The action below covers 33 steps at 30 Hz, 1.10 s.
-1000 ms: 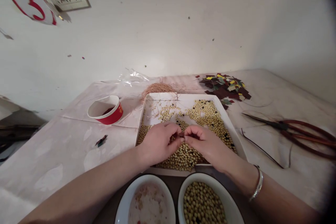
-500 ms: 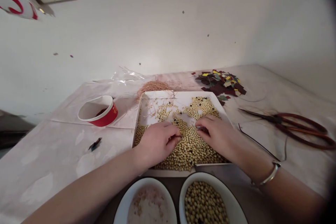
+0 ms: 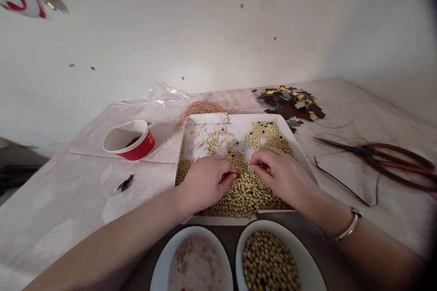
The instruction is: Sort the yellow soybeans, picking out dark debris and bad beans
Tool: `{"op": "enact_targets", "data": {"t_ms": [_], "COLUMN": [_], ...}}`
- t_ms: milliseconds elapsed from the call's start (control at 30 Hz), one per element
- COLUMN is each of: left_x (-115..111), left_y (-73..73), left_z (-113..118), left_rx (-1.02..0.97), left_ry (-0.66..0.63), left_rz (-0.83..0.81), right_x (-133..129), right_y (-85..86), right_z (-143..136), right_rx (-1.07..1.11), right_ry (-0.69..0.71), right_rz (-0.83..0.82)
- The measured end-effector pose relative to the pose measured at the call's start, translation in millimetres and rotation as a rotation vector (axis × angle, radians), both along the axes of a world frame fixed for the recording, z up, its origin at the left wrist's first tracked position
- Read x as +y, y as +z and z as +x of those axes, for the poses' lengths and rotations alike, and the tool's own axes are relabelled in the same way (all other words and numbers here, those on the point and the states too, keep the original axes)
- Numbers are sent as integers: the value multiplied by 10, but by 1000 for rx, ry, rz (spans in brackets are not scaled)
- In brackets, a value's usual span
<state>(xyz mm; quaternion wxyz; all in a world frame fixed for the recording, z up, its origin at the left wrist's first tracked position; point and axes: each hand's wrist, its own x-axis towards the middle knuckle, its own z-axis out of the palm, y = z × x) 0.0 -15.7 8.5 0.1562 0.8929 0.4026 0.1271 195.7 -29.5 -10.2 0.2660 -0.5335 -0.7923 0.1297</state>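
Note:
A shallow white tray (image 3: 303, 157) holds many small pale yellow beads (image 3: 246, 195) with a few dark ones among them. Over its left middle, my left hand (image 3: 211, 181) is closed, thumb and forefinger pinched on something small and dark that I cannot make out. My right hand (image 3: 282, 173) hovers over the tray's right side, fingertips pinched together; whatever lies between them is too small to name. A narrow gap with beads beneath separates the two hands. Below the tray, a white bowl (image 3: 309, 263) of larger beads stands beside another bowl (image 3: 159, 266) with reddish residue.
A red and white paper cup (image 3: 141, 149) stands at the left, near a small dark scrap (image 3: 126, 183). Behind the tray lie reddish fibres (image 3: 201, 108) and clear plastic (image 3: 167, 95). Coloured scraps (image 3: 290, 102) are piled back right; scissors (image 3: 392, 159) and a dark strand (image 3: 341, 184) lie right.
My right hand's fingertips have moved slightly left and drawn closer together. My left hand keeps its pinch over the beads. The whole view has shifted a little.

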Motion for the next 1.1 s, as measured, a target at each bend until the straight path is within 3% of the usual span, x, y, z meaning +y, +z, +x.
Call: {"op": "enact_targets", "data": {"t_ms": [233, 400, 567, 733, 933, 1100], "left_x": [21, 37, 45, 46, 47, 45], "left_y": [26, 38, 32, 25, 22, 23], "left_z": [10, -4, -6, -9, -11, -10], "left_rx": [-176, -259, -271, -268, -256, -284], "left_ry": [-26, -27, -22, -9, 3, 21], "left_rz": [-193, -322, -344, -346, -334, -315], "right_x": [-176, -174, -182, -181, -163, -216], "right_y": [72, 29, 50, 41, 15, 194], "right_z": [-167, -164, -164, -166, -157, -134], "right_rx": [141, 93, 27, 56, 35, 165], "right_ry": [213, 200, 227, 163, 182, 178], "right_rz": [160, 189, 237, 208, 164, 8]}}
